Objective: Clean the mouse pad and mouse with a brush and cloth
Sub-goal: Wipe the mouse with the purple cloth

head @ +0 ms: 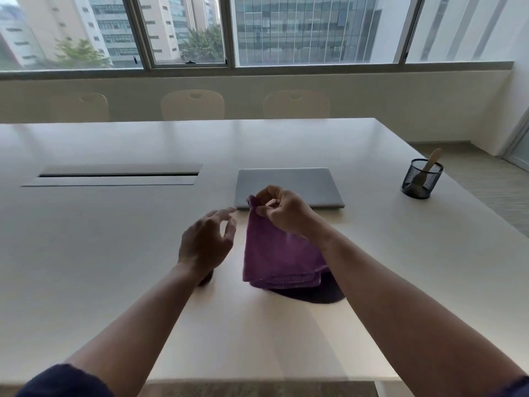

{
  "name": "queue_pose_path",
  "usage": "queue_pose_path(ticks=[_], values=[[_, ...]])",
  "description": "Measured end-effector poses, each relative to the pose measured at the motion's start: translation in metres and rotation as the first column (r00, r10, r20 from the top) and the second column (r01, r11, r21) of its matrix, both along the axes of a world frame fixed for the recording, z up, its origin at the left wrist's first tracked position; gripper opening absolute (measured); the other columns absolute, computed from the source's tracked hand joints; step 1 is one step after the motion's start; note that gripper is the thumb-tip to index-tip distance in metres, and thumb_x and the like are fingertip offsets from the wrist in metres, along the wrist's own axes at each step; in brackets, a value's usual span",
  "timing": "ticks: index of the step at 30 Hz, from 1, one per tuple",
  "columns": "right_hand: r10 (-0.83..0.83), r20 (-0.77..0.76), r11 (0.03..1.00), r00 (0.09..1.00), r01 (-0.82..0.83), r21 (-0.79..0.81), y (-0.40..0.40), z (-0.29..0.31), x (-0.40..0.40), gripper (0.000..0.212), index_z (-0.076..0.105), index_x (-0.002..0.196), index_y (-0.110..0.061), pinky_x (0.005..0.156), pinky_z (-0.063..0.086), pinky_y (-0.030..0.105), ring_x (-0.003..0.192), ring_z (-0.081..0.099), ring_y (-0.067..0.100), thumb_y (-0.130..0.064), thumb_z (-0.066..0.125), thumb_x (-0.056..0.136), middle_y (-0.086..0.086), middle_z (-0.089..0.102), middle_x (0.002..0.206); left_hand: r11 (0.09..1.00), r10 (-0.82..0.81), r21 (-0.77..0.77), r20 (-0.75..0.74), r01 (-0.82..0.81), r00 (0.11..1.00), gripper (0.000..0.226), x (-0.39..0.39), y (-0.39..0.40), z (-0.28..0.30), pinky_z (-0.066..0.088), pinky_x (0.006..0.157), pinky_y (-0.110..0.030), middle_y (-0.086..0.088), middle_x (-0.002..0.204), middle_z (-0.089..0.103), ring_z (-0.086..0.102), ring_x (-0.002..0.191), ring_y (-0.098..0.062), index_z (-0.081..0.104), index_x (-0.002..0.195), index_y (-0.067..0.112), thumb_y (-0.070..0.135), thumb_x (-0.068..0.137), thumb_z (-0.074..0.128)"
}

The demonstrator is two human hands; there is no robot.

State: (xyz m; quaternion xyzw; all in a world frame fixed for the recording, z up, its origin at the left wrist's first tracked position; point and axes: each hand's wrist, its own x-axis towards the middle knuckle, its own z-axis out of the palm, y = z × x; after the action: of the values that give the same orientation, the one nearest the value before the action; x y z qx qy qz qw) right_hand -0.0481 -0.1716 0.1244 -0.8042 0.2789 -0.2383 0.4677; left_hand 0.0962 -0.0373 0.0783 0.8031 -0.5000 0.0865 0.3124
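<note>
We are on the cloth step: our right hand (282, 213) pinches the purple terry cloth (279, 257) by a corner above the dark round mouse pad (317, 293) near the white bench's (114, 253) front edge; our left hand (204, 242), fingers loosely spread, should take another corner.

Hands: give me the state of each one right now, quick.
Left hand: open, fingers loosely curled, holding nothing.
Right hand: pinching the top corner of the purple cloth, lifting it off the table.
</note>
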Motion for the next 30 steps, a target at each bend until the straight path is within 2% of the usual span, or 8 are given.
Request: queue_pose_path(ticks=[5, 9, 11, 15, 18, 21, 26, 30], values=[[-0.016, 0.030, 1.000, 0.999, 0.016, 0.001, 0.018, -0.001, 0.028, 0.013, 0.071, 0.103, -0.009, 0.051, 0.038, 0.004, 0.048, 0.052, -0.011, -0.005, 0.065, 0.092, -0.012, 0.060, 0.067, 0.997, 0.001, -0.077, -0.140, -0.012, 0.990, 0.032, 0.047, 0.025, -0.008, 0.049, 0.087, -0.035, 0.007, 0.124, 0.065, 0.058, 0.113, -0.017, 0.060, 0.125, 0.033, 0.043, 0.099, 0.045], [-0.008, 0.050, 1.000, 0.999, 0.008, -0.013, 0.033, -0.006, 0.050, 0.017, 0.070, 0.094, -0.021, 0.050, 0.036, 0.003, 0.047, 0.050, -0.011, -0.005, 0.065, 0.092, -0.018, 0.058, 0.060, 0.999, -0.008, -0.037, -0.280, -0.003, 0.960, 0.035, 0.082, 0.047, -0.028, 0.047, 0.096, -0.042, 0.013, 0.120, 0.062, 0.049, 0.119, -0.012, 0.058, 0.124, 0.033, 0.051, 0.096, 0.047], [-0.002, 0.056, 1.000, 0.998, 0.003, -0.026, 0.040, -0.010, 0.060, 0.019, 0.070, 0.093, -0.021, 0.054, 0.038, 0.002, 0.052, 0.053, -0.013, -0.002, 0.065, 0.092, -0.022, 0.061, 0.058, 1.000, -0.026, 0.003, -0.341, 0.029, 0.940, 0.044, 0.096, 0.058, -0.041, 0.041, 0.099, -0.037, 0.016, 0.123, 0.059, 0.043, 0.124, -0.009, 0.055, 0.125, 0.033, 0.061, 0.092, 0.047], [-0.009, 0.002, 0.994, 1.000, 0.009, -0.106, 0.048, -0.019, 0.080, 0.017, 0.073, 0.099, -0.020, 0.078, 0.046, 0.016, 0.075, 0.055, 0.000, -0.007, 0.065, 0.092, -0.014, 0.059, 0.093, 0.990, -0.094, 0.059, -0.417, 0.130, 0.904, 0.078, 0.110, 0.073, -0.058, 0.028, 0.106, -0.031, 0.012, 0.138, 0.049, 0.030, 0.133, -0.003, 0.048, 0.134, 0.033, 0.084, 0.077, 0.040], [-0.020, -0.043, 0.990, 0.999, 0.014, -0.143, 0.051, -0.028, 0.091, 0.019, 0.074, 0.099, -0.023, 0.086, 0.044, 0.017, 0.077, 0.051, 0.002, -0.009, 0.064, 0.093, -0.011, 0.051, 0.097, 0.973, -0.161, 0.082, -0.432, 0.216, 0.887, 0.090, 0.116, 0.077, -0.064, 0.020, 0.112, -0.031, 0.010, 0.148, 0.039, 0.016, 0.142, 0.000, 0.042, 0.142, 0.034, 0.088, 0.070, 0.046], [-0.020, -0.074, 0.984, 0.997, 0.006, -0.180, 0.054, -0.037, 0.101, 0.018, 0.075, 0.098, -0.023, 0.084, 0.045, 0.012, 0.075, 0.054, -0.001, -0.009, 0.065, 0.091, -0.008, 0.057, 0.100, 0.950, -0.214, 0.113, -0.437, 0.290, 0.874, 0.103, 0.121, 0.078, -0.067, 0.018, 0.116, -0.034, 0.009, 0.155, 0.030, 0.006, 0.145, 0.002, 0.034, 0.147, 0.034, 0.089, 0.062, 0.057], [-0.096, -0.146, 0.973, 0.985, 0.061, -0.224, 0.054, -0.050, 0.111, 0.014, 0.069, 0.082, -0.033, 0.063, 0.039, 0.004, 0.061, 0.056, -0.015, -0.019, 0.074, 0.082, -0.030, 0.062, 0.065, 0.890, -0.292, 0.238, -0.355, 0.388, 0.888, 0.129, 0.122, 0.073, -0.069, 0.010, 0.122, -0.039, 0.011, 0.160, 0.020, -0.004, 0.146, 0.001, 0.025, 0.152, 0.027, 0.091, 0.048, 0.064], [-0.101, -0.202, 0.970, 0.974, 0.051, -0.237, 0.053, -0.058, 0.120, 0.011, 0.069, 0.083, -0.028, 0.068, 0.043, 0.006, 0.062, 0.059, -0.014, -0.018, 0.072, 0.081, -0.024, 0.065, 0.068, 0.860, -0.349, 0.306, -0.229, 0.408, 0.909, 0.129, 0.122, 0.071, -0.073, -0.004, 0.122, -0.038, 0.013, 0.160, 0.015, -0.010, 0.146, 0.003, 0.029, 0.151, 0.026, 0.094, 0.045, 0.063]])
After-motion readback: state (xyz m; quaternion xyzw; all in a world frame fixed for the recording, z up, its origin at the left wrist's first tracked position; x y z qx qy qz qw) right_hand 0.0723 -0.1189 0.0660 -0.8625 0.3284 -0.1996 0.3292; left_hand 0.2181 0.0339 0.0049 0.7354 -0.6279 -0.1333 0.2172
